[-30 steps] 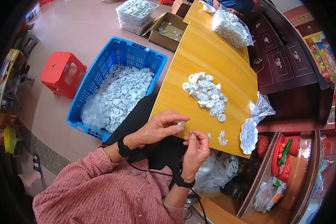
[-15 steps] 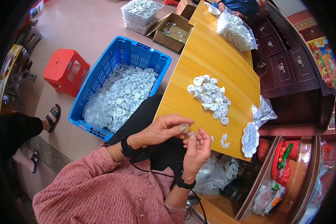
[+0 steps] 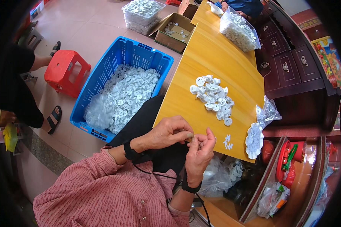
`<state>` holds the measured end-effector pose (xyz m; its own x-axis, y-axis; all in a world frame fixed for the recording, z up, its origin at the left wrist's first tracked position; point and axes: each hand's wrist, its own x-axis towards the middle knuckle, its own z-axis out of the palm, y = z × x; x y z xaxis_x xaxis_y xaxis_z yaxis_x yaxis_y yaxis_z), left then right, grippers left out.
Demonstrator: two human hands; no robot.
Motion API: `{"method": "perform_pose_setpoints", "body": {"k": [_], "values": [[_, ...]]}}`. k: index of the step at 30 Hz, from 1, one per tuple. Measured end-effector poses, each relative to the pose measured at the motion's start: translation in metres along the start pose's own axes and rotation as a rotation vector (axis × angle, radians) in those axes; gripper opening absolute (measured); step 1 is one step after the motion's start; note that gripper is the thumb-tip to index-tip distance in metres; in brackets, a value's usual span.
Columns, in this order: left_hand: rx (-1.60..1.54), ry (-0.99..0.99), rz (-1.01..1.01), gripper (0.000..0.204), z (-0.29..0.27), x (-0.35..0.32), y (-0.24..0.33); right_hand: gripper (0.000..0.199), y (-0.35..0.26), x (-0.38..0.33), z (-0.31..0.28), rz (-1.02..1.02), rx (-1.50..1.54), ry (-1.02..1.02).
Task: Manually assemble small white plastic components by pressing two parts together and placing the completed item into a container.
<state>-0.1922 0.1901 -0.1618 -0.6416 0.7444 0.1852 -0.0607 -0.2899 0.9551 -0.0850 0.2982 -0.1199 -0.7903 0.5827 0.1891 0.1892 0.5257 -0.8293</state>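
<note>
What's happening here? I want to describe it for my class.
A person in a pink shirt is working at the near edge of a yellow wooden table. The left hand and right hand meet at the fingertips; whatever is between them is hidden. Ahead lies a pile of white round parts, with a few tiny white pieces nearer. A blue crate on the left holds many more parts.

Left hand [image 3: 163, 134] and right hand [image 3: 198, 155] meet at the fingertips by the worktop's [image 3: 178, 92] near edge; anything between them hidden. Beyond: heap of white round parts [image 3: 214, 98]. To the right: few small white pieces [image 3: 227, 143], then scalloped dish [image 3: 252, 156], filled. Left: blue crate [image 3: 85, 90] of whitish parts; red stool [image 3: 60, 68] just beside; sandalled person [image 3: 24, 102] past it.
</note>
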Motion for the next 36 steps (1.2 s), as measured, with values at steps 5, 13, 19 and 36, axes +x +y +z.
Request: {"method": "perform_pose_setpoints", "body": {"k": [5,13,19,36], "values": [[0.003,0.026,0.021,0.009,0.002,0.0,-0.001,0.046,-0.004,0.0,-0.001,-0.002,-0.012,-0.007],[0.069,0.065,0.11,0.008,0.002,-0.001,-0.008,0.042,-0.001,-0.004,0.004,0.114,0.223,0.036],[-0.244,0.133,-0.082,0.011,0.005,-0.001,-0.002,0.011,0.001,-0.008,0.012,-0.063,0.164,0.129],[-0.077,0.088,0.039,0.014,-0.003,-0.003,-0.006,0.006,-0.002,-0.011,0.03,0.045,0.312,0.203]]}}
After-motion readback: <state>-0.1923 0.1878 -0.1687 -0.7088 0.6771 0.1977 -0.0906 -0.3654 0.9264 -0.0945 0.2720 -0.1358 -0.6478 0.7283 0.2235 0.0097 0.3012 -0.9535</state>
